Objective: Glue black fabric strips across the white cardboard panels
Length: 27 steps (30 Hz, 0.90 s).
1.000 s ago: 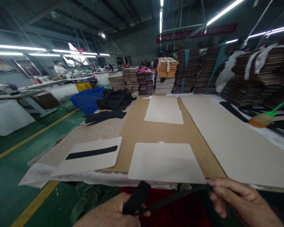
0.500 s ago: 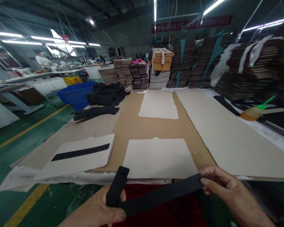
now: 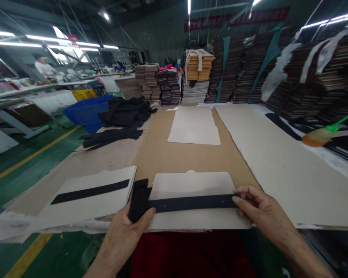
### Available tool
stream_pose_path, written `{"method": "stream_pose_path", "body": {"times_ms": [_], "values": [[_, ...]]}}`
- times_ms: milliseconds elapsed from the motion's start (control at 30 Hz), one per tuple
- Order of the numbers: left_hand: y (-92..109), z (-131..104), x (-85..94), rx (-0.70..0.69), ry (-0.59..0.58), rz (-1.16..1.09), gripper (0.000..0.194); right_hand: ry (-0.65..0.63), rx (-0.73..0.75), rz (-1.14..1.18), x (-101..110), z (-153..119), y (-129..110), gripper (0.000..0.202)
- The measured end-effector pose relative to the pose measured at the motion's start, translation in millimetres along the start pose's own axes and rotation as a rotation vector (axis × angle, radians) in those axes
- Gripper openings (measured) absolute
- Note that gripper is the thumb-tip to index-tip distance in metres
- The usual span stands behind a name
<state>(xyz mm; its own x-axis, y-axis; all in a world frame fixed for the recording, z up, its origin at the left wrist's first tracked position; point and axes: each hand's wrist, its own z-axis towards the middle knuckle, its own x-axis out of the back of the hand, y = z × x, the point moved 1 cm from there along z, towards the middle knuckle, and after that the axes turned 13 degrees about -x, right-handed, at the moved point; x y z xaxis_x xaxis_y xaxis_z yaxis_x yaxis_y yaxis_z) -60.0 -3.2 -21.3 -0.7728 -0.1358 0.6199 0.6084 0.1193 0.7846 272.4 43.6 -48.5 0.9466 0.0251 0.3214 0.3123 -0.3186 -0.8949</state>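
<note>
A black strip (image 3: 191, 202) stretches between my two hands, over the lower half of a pale board (image 3: 188, 182) near the table's front edge. My left hand (image 3: 130, 220) is closed on the strip's left end and on more black strips (image 3: 139, 199) that stick up from its grip. Between thumb and fingers, my right hand (image 3: 251, 204) pinches the strip's right end. Whether the strip touches the board all along I cannot tell. To the left, a stack of pale boards (image 3: 84, 208) carries another black strip (image 3: 89, 192) on top.
Farther back lies another pale board (image 3: 194, 125). Black strips are heaped (image 3: 127, 112) at the left by a blue bin (image 3: 87, 112). A large pale sheet (image 3: 278, 162) covers the right side, with an orange bottle with a green nozzle (image 3: 317, 136) beyond. Tall stacks (image 3: 310, 81) line the back.
Both hands have moved up and forward from the table's front edge, bringing the black strip over the pale board. The strip is now straighter and more level.
</note>
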Motion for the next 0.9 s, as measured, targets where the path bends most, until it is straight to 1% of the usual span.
{"method": "stream_pose_path", "body": {"times_ms": [100, 233, 433, 567, 700, 900], "values": [[4, 8, -9.4, -0.093, 0.049, 0.085, 0.04, 0.084, 0.061, -0.051, -8, 16, 1, 0.033], [3, 13, -16.2, -0.091, 0.086, 0.172, 0.044, 0.151, 0.098, -0.117, -13, 27, 5, 0.031], [0, 17, -18.6, -0.141, 0.063, 0.244, 0.042, 0.251, 0.098, -0.238, -13, 25, -2, 0.031], [1, 20, -19.1, -0.165, 0.075, 0.29, 0.044, 0.278, 0.1, -0.277, -14, 24, -8, 0.03], [2, 21, -19.5, -0.152, 0.089, 0.332, 0.041, 0.313, 0.122, -0.296, -17, 23, -9, 0.025], [-5, 23, -19.3, -0.178, 0.085, 0.413, 0.042, 0.33, 0.133, -0.315, -19, 24, -8, 0.024]]}}
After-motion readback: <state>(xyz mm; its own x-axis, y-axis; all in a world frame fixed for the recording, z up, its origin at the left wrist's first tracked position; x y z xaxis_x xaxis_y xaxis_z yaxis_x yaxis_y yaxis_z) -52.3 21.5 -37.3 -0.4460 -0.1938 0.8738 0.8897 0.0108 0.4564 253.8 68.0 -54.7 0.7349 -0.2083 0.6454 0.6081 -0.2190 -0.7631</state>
